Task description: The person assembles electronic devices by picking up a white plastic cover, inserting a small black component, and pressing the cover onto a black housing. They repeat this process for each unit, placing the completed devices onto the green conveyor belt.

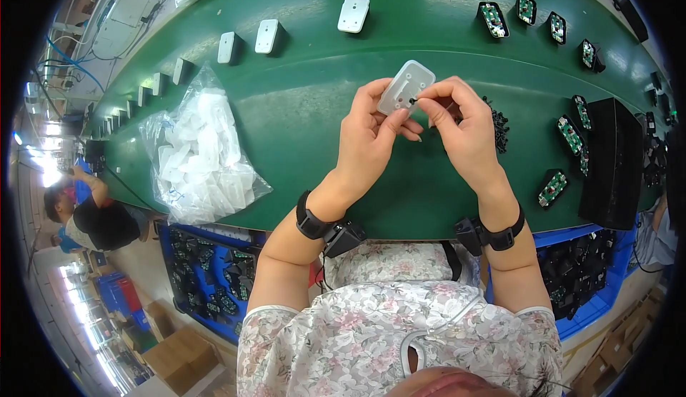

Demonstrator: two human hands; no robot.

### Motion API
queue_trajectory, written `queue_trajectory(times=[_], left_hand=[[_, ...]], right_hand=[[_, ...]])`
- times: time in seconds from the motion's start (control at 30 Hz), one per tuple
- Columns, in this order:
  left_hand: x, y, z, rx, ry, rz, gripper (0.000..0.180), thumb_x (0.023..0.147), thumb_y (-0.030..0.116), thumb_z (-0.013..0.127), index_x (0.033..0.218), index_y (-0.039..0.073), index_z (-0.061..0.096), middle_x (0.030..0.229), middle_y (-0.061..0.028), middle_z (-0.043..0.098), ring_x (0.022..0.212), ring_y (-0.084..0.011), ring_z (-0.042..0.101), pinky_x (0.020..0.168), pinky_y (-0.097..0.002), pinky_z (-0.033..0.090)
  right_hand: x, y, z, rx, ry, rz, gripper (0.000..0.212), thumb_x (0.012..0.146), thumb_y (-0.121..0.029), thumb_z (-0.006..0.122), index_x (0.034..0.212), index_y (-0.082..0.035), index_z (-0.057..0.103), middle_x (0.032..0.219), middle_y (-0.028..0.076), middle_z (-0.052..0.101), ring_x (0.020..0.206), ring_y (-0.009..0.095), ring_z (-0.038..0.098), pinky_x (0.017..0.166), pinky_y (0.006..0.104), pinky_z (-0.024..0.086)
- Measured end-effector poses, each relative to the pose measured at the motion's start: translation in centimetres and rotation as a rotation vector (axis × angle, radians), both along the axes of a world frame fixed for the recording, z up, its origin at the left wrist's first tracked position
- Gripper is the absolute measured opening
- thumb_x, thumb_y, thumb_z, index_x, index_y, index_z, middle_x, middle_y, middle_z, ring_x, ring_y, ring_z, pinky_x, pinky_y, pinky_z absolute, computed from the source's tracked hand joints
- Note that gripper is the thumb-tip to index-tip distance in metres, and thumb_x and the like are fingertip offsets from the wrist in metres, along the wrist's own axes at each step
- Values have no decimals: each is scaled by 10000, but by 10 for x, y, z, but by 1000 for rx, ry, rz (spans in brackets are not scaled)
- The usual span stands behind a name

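Observation:
My left hand [366,140] grips a translucent white plastic cover [409,79], rounded at the corners, with its inner side turned up. Against the lower part of that cover, my right hand [468,136] pinches a tiny black part [414,100] between thumb and forefinger. Its exact kind is too small to make out. A heap of small black parts [501,129] lies on the green table [307,111], just right of my right hand and partly hidden by it.
A clear bag of white covers [204,150] lies at left. White-faced housings [268,36] line the far side. Green circuit boards in black cases [570,135] and a black box [611,165] stand at right. Blue bins [607,283] flank me below the table edge. Another person [100,215] is far left.

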State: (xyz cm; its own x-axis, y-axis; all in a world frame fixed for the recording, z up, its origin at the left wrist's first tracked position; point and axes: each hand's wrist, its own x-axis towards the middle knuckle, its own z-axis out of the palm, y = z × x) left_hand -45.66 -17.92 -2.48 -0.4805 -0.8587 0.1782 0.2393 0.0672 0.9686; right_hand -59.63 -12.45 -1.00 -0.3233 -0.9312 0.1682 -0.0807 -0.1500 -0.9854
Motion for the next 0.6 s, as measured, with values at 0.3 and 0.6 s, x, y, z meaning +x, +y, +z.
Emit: queue_trajectory(times=[0.3,0.6], left_hand=[[4,-1,0,55,-72,-64,261,900,-21,523,1152,-69,477,965,-128,619,769,-159,647,670,-272,564],[4,1,-2,3,-125,-9,208,888,5,561,1089,-48,570,863,-70,637,731,-115,626,639,-239,533]], right_hand=[[-2,-1,1,-100,354,-35,69,794,12,654,841,-7,607,809,17,523,653,78,445,558,215,356],[-9,-1,5,-26,348,7,67,802,-43,666,813,-15,607,762,-8,513,628,59,427,539,205,330]])
